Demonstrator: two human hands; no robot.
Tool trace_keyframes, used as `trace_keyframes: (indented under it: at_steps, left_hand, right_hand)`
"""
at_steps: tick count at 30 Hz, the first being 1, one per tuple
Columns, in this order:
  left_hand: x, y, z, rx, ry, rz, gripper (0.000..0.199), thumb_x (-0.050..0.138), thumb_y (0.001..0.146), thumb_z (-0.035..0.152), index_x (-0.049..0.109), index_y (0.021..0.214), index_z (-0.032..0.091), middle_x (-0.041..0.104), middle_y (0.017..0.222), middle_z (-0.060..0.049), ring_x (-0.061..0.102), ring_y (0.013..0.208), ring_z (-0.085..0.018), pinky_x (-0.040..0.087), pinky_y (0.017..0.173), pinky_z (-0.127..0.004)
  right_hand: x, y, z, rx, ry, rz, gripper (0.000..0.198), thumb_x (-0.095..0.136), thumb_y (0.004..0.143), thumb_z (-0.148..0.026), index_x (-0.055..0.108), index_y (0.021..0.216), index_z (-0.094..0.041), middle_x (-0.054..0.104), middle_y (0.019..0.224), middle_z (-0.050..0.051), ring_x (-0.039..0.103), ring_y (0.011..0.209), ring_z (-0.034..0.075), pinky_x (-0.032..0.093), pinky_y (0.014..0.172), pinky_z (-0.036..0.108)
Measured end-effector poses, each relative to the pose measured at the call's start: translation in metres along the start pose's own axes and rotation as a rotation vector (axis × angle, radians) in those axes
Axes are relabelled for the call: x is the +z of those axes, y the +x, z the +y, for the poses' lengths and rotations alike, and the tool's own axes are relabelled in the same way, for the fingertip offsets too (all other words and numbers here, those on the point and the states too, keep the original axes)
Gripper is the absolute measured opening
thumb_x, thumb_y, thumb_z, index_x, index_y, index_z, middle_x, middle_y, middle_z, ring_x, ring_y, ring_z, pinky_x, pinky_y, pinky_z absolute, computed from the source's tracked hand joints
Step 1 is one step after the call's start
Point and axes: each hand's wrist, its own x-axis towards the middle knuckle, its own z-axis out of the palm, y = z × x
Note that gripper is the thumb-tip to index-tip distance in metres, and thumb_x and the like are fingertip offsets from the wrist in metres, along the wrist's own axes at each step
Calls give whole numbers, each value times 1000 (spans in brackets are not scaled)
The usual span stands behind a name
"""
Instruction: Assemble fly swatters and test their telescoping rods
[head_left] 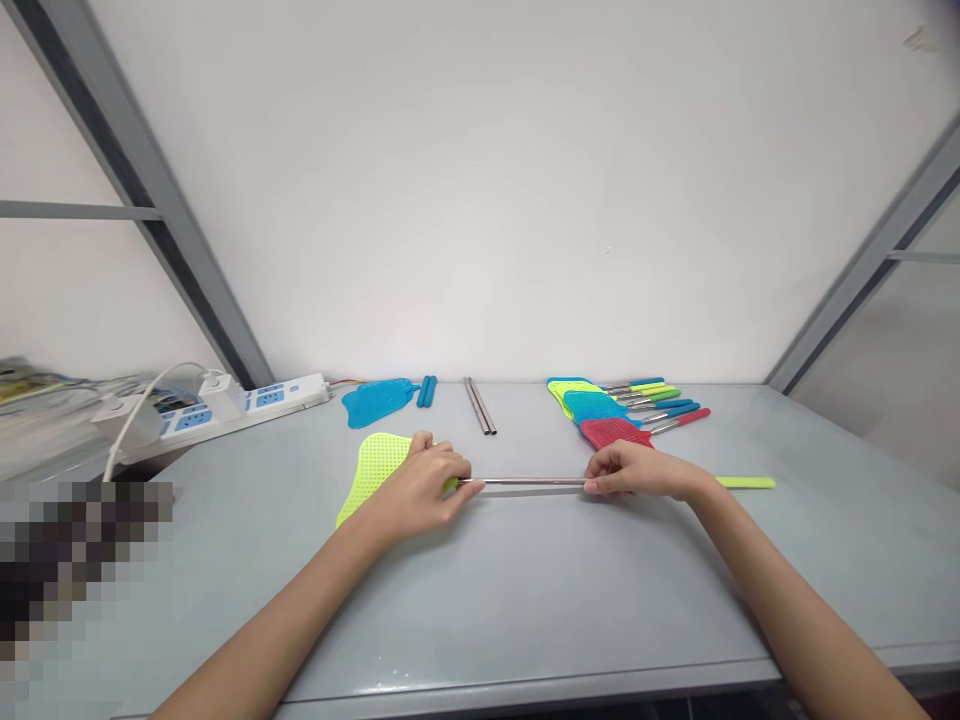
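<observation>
A yellow-green fly swatter with a metal rod and a matching grip lies crosswise before me, its perforated head to the left. My left hand is closed around the neck, where head and rod meet. Farther along, my right hand pinches the rod between thumb and fingers. The yellow-green handle sticks out past my right wrist. Part of the head and the rod's right end are hidden behind my hands.
Behind are a blue swatter head, two blue handles and metal tubes. Several swatters, including a red one, lie overlapped at back right. A power strip with plugs and a white cable stands left, by the wall.
</observation>
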Motion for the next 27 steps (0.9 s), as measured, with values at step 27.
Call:
trace_keyframes:
  at_steps: [27]
  left_hand:
    - [15,-5,0,107,63,-2,23,31,80,11,42,61,17,45,59,0,36,68,-16,22,77,-38]
  right_hand:
    - [-6,3,10,-91,-18,83,30,51,70,-41,58,62,-13,41,55,-1,35,54,11,25,49,23]
